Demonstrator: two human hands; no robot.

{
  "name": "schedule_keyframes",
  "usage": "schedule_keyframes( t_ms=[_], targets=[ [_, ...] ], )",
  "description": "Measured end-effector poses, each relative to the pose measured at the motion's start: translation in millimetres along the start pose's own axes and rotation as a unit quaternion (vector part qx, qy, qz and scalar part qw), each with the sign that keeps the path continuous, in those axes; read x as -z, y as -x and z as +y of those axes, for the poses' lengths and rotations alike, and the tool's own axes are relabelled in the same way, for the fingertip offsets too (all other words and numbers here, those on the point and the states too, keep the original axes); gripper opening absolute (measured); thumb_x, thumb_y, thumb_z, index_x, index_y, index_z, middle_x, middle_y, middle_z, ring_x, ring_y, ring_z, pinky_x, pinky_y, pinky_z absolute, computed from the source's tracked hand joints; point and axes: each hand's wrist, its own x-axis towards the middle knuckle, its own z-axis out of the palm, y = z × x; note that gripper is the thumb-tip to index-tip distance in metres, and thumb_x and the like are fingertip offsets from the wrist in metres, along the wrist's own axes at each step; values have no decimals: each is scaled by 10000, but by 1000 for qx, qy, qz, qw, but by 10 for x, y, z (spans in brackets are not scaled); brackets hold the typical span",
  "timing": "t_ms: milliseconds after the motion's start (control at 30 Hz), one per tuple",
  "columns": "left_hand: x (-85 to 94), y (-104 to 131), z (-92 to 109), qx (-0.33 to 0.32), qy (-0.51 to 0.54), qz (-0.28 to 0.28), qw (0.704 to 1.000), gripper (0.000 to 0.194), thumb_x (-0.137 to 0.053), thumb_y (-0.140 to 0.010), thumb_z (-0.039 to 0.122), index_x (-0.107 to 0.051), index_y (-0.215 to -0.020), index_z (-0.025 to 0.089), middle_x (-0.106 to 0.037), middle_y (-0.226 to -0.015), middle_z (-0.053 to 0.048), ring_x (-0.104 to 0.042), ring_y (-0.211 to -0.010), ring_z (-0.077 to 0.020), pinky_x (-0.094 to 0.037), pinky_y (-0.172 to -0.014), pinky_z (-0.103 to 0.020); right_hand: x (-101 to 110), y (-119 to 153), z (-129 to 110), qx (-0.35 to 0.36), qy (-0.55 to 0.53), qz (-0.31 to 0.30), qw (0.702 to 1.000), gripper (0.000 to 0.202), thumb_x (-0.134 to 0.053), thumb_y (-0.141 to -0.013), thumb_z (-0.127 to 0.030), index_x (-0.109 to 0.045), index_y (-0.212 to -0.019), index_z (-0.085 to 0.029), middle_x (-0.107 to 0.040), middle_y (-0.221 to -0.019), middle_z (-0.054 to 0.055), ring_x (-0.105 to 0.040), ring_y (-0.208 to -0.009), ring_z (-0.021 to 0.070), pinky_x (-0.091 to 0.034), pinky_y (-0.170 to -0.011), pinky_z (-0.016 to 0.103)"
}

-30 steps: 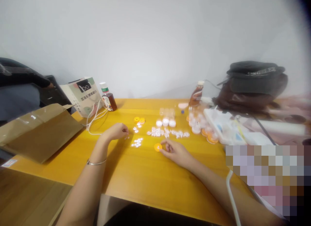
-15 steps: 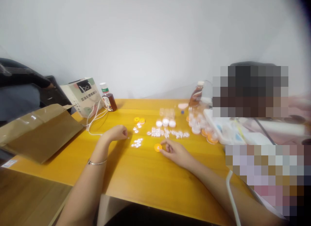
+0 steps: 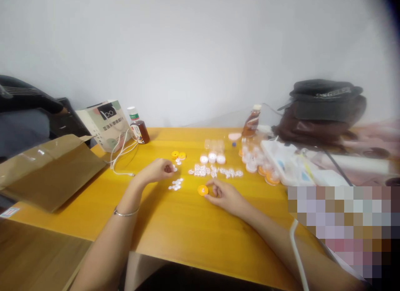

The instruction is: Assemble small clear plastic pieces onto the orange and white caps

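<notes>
**Hands at small parts on the yellow table**

The left hand (image 3: 158, 171) rests on the yellow table (image 3: 175, 228), its fingers curled together at the tips. Whether they pinch anything cannot be determined; the tips lie just beside a loose group of small white discs (image 3: 176, 184). A thin bracelet (image 3: 126, 212) sits on the left wrist.

The right hand (image 3: 225, 195) lies flat-sided on the table with thumb and forefinger closed on the edge of an orange cap (image 3: 203, 190). The cap rests on the table surface, between the two hands and just right of the white discs.

Behind the hands:
- a row of white printed pieces (image 3: 215, 171);
- three white caps (image 3: 212, 158);
- two more orange caps (image 3: 178, 155).

A brown medicine bottle (image 3: 139, 127) stands upright near the wall. A cardboard box (image 3: 46, 170) lies at the left edge.
</notes>
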Motion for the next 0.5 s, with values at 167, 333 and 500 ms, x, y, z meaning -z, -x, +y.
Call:
schedule_keyframes(
  t_ms=[167,333,500],
  targets=[
    [-370,-47,401,-153,130,-53,978,118,-528,-698,187,-593,-774,124,-624,-746,-24,-547,-655,-96,-426,-619,-189,-11,-11,-17,11,21,7,1000,296,-558,-717,-348,-561,-989,-231,-481,-622,-41,-452,-545,106,-308,-501,208],
    [-609,-121,484,-180,152,-73,969,119,-518,-735,174,-598,-797,112,-632,-765,-37,-559,-685,-102,-434,-656,-200,-29,-28,-22,25,42,3,999,230,-541,-736,-344,-600,-940,-256,-454,-602,-43,-427,-539,102,-281,-488,200],
    [-643,-150,485,-188,126,-54,973,131,-486,-763,161,-601,-808,119,-634,-772,-37,-563,-691,-103,-429,-657,-201,-42,-29,-16,27,43,12,999,217,-562,-724,-319,-606,-930,-266,-437,-597,-47,-412,-535,98,-273,-483,196]
  ],
)
